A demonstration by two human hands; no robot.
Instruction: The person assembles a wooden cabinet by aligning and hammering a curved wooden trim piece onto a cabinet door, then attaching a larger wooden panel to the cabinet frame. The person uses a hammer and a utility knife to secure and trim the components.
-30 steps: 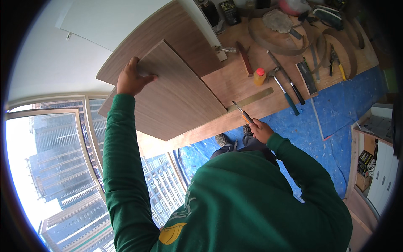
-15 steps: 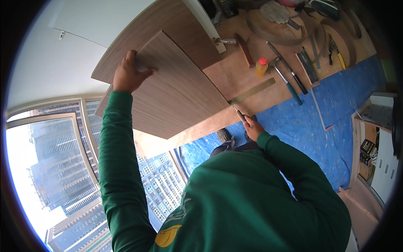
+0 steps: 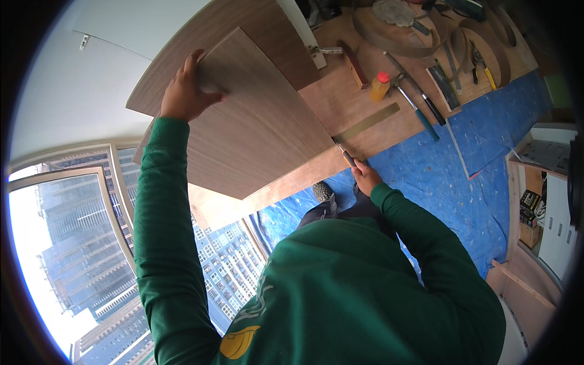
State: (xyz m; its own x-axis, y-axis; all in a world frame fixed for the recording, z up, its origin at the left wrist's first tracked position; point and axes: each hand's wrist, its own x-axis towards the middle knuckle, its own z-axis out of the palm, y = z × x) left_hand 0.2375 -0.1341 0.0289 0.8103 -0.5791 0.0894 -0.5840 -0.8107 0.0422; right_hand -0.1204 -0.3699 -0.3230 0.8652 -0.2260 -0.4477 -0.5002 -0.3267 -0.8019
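Note:
My left hand [image 3: 185, 91] grips the far left edge of a brown wood-grain panel [image 3: 249, 121], its thumb lying on the panel's face. The panel rests at a slant above a plywood worktop [image 3: 383, 135]. My right hand [image 3: 365, 177] is closed round the black-and-orange handle of a slim hand tool [image 3: 348, 159]. The tool's metal tip meets the panel's right corner; its exact kind is too small to make out. A strip of edge banding [image 3: 368, 123] lies on the worktop beside that corner.
Beyond lie a hammer [image 3: 420, 114], a black-handled bar tool [image 3: 431, 108], an orange bottle with a red cap [image 3: 380, 88], a red-brown wooden block [image 3: 353, 64], yellow-handled pliers [image 3: 486, 74] and coiled edge banding [image 3: 398, 53]. Blue sheeting [image 3: 438, 161] covers the floor. Windows stand at left.
The view has shifted slightly. The panel's far corner, with my left hand on it, sits a little higher in the picture. My right hand keeps the tool at the panel's corner.

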